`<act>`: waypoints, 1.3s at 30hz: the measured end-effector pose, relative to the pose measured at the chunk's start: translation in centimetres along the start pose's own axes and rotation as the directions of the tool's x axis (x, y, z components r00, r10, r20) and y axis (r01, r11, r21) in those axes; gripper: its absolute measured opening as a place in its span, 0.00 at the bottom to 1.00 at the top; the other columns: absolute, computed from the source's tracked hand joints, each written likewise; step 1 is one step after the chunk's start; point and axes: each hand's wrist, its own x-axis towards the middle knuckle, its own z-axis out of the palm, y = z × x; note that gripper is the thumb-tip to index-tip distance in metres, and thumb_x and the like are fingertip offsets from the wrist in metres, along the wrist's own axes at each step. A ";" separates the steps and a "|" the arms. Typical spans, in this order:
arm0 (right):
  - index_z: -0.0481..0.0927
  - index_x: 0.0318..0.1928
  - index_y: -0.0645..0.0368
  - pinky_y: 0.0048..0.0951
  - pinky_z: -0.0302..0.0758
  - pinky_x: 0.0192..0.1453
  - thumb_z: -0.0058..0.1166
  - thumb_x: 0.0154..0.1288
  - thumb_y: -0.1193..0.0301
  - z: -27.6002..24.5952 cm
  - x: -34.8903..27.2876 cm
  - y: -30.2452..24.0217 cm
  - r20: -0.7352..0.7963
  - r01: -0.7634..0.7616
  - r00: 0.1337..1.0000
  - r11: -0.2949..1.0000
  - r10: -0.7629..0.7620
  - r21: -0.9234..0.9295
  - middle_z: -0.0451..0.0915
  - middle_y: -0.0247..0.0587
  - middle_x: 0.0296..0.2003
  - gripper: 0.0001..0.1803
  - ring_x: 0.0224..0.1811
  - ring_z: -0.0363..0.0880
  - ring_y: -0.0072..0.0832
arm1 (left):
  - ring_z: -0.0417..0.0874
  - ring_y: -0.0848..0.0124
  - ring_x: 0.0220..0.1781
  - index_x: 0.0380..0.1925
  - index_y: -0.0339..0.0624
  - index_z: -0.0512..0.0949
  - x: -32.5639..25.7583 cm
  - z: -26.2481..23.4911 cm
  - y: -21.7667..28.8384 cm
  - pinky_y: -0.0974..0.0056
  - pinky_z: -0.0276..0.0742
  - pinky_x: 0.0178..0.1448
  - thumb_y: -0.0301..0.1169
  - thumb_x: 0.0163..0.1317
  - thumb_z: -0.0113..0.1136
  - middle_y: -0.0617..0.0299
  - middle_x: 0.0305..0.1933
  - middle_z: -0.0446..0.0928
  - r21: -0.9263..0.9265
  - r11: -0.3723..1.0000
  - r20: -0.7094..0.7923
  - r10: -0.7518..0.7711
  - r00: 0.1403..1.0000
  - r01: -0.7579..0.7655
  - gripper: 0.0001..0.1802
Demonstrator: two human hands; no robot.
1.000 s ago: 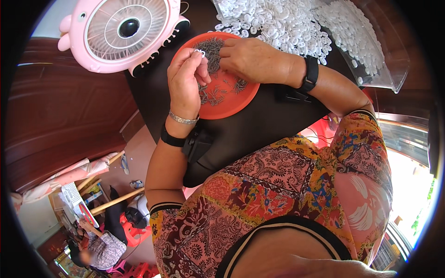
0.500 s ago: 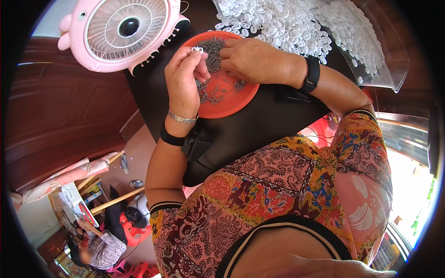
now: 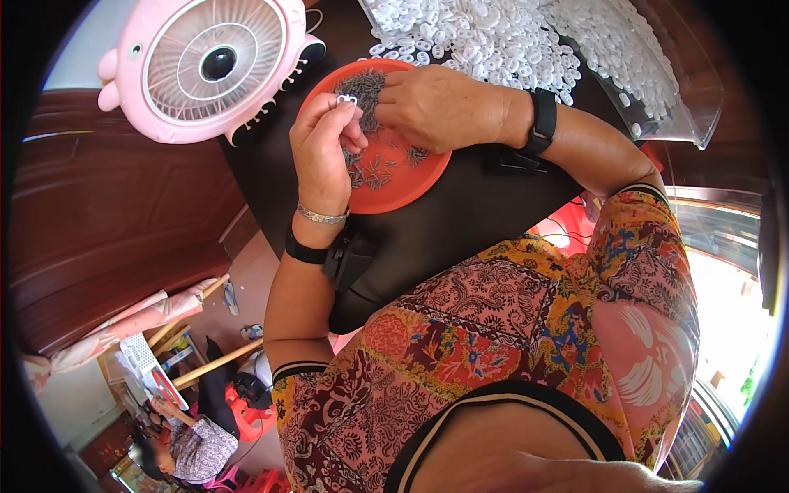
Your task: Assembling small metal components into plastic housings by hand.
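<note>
My left hand (image 3: 322, 152) pinches a small white plastic piece with two holes (image 3: 347, 99) between thumb and fingertips. It is over the left side of a round orange-red tray (image 3: 393, 200). Small grey screw-like pins (image 3: 362, 86) are heaped at the back of the tray, with more scattered toward its front. Over the tray's right part, my right hand (image 3: 444, 107) has its fingers drawn together, close to the held piece. Those fingertips are turned away, so whatever they grip is hidden.
A pile of white plastic pieces (image 3: 493, 49) lies behind the tray, and a clear bin (image 3: 699, 123) of them stands at the far right. A pink fan (image 3: 156, 119) sits at the far left. Another person (image 3: 205, 448) works in the background, lower left.
My right hand has shifted a little left, nearer the white piece. My left hand still holds that piece, and the whole view has moved slightly.
</note>
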 end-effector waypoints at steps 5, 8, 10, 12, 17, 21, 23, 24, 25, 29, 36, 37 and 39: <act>0.75 0.29 0.58 0.38 0.75 0.40 0.59 0.52 0.68 -0.7 0.0 0.3 -0.063 -0.075 0.994 0.979 0.088 0.190 0.75 0.38 0.30 0.08 0.40 0.75 0.37 | 0.71 0.77 0.19 0.26 0.36 0.75 -0.1 0.0 0.1 0.73 0.65 0.25 0.30 0.61 0.53 0.66 0.20 0.71 -0.023 1.000 -0.009 0.004 1.000 -0.004 0.09; 0.76 0.31 0.57 0.37 0.74 0.41 0.60 0.52 0.67 -1.0 -0.2 -0.2 0.052 -0.034 0.998 0.957 0.020 0.287 0.75 0.37 0.31 0.10 0.40 0.75 0.37 | 0.72 0.77 0.20 0.27 0.36 0.76 0.0 -0.2 0.1 0.73 0.65 0.26 0.30 0.61 0.52 0.66 0.21 0.71 -0.023 1.000 -0.024 0.013 1.000 -0.013 0.09; 0.77 0.31 0.57 0.36 0.74 0.42 0.61 0.51 0.67 -0.5 -0.2 -0.7 0.047 0.014 0.999 0.968 -0.027 0.249 0.75 0.36 0.32 0.09 0.40 0.74 0.37 | 0.72 0.77 0.20 0.27 0.36 0.76 0.0 -0.2 0.2 0.73 0.65 0.26 0.30 0.62 0.52 0.66 0.21 0.71 -0.017 1.000 -0.028 0.010 1.000 -0.010 0.09; 0.77 0.31 0.56 0.35 0.74 0.43 0.61 0.51 0.67 -0.1 -0.1 -0.8 0.043 0.063 0.996 0.976 -0.074 0.210 0.75 0.36 0.32 0.09 0.40 0.74 0.36 | 0.72 0.77 0.21 0.28 0.36 0.76 0.0 -0.1 0.4 0.74 0.65 0.27 0.30 0.62 0.53 0.66 0.21 0.71 -0.017 1.000 -0.029 0.010 1.000 -0.010 0.09; 0.77 0.32 0.58 0.35 0.73 0.44 0.58 0.53 0.69 0.2 0.0 -0.8 0.063 0.059 0.996 0.984 -0.070 0.170 0.75 0.37 0.32 0.07 0.40 0.74 0.36 | 0.72 0.77 0.21 0.27 0.35 0.76 0.0 -0.2 0.3 0.74 0.65 0.27 0.30 0.62 0.53 0.66 0.21 0.71 -0.009 1.000 -0.021 0.012 1.000 -0.012 0.09; 0.79 0.30 0.55 0.36 0.75 0.44 0.57 0.55 0.65 0.4 0.1 -0.8 0.038 0.053 0.998 0.992 -0.058 0.111 0.78 0.34 0.32 0.08 0.42 0.76 0.35 | 0.72 0.73 0.24 0.29 0.36 0.75 -0.1 -0.2 0.4 0.71 0.64 0.29 0.30 0.63 0.49 0.64 0.23 0.71 0.040 0.999 0.004 -0.002 1.000 0.002 0.09; 0.80 0.30 0.55 0.36 0.76 0.44 0.55 0.55 0.66 0.3 0.0 -0.9 0.031 0.025 0.999 0.988 -0.030 0.151 0.78 0.33 0.33 0.07 0.42 0.76 0.35 | 0.72 0.73 0.23 0.29 0.36 0.75 -0.1 -0.2 0.3 0.71 0.64 0.29 0.30 0.63 0.49 0.64 0.23 0.71 0.035 0.999 0.000 -0.007 1.000 0.007 0.09; 0.80 0.30 0.55 0.36 0.76 0.44 0.55 0.55 0.66 0.3 0.1 -0.9 0.032 0.026 0.999 0.988 -0.031 0.153 0.78 0.33 0.33 0.07 0.42 0.76 0.35 | 0.72 0.73 0.23 0.29 0.36 0.75 -0.1 -0.3 0.3 0.71 0.64 0.29 0.30 0.63 0.50 0.64 0.23 0.71 0.031 0.999 -0.003 -0.010 1.000 0.010 0.09; 0.80 0.31 0.55 0.36 0.76 0.44 0.56 0.55 0.66 0.3 0.1 -0.9 0.038 0.044 0.998 0.991 -0.049 0.128 0.78 0.33 0.33 0.07 0.41 0.76 0.35 | 0.72 0.73 0.23 0.29 0.36 0.75 -0.1 -0.3 0.2 0.71 0.64 0.29 0.30 0.63 0.50 0.64 0.23 0.71 0.031 0.999 -0.005 -0.012 1.000 0.012 0.09; 0.78 0.35 0.60 0.36 0.73 0.45 0.56 0.55 0.70 0.6 0.0 -0.7 0.046 0.095 0.994 0.993 -0.098 0.063 0.75 0.38 0.32 0.08 0.40 0.74 0.35 | 0.72 0.75 0.22 0.28 0.36 0.76 0.0 -0.2 0.3 0.72 0.64 0.28 0.30 0.62 0.52 0.65 0.22 0.71 0.018 1.000 -0.008 -0.001 1.000 0.001 0.09; 0.76 0.33 0.62 0.36 0.73 0.46 0.56 0.54 0.70 0.2 0.2 -0.8 0.050 0.019 0.998 0.991 -0.026 0.136 0.75 0.41 0.32 0.08 0.40 0.74 0.38 | 0.72 0.76 0.21 0.27 0.35 0.77 0.0 -0.3 0.3 0.73 0.65 0.27 0.29 0.61 0.54 0.66 0.21 0.72 -0.010 1.000 -0.014 0.009 1.000 -0.009 0.08; 0.76 0.33 0.62 0.36 0.73 0.46 0.57 0.54 0.70 0.3 0.3 -0.7 0.023 0.028 0.999 0.989 -0.032 0.142 0.75 0.41 0.33 0.09 0.40 0.74 0.38 | 0.72 0.76 0.21 0.27 0.35 0.77 0.0 -0.3 0.3 0.73 0.65 0.27 0.29 0.61 0.54 0.66 0.21 0.72 -0.012 1.000 -0.016 0.008 1.000 -0.008 0.08; 0.76 0.33 0.61 0.37 0.73 0.46 0.57 0.54 0.69 0.3 0.3 -0.8 0.000 0.041 0.999 0.988 -0.041 0.152 0.75 0.41 0.33 0.09 0.40 0.74 0.39 | 0.72 0.77 0.21 0.27 0.35 0.77 0.0 -0.3 0.3 0.74 0.64 0.27 0.29 0.61 0.53 0.66 0.21 0.72 -0.023 1.000 -0.021 0.018 1.000 -0.018 0.09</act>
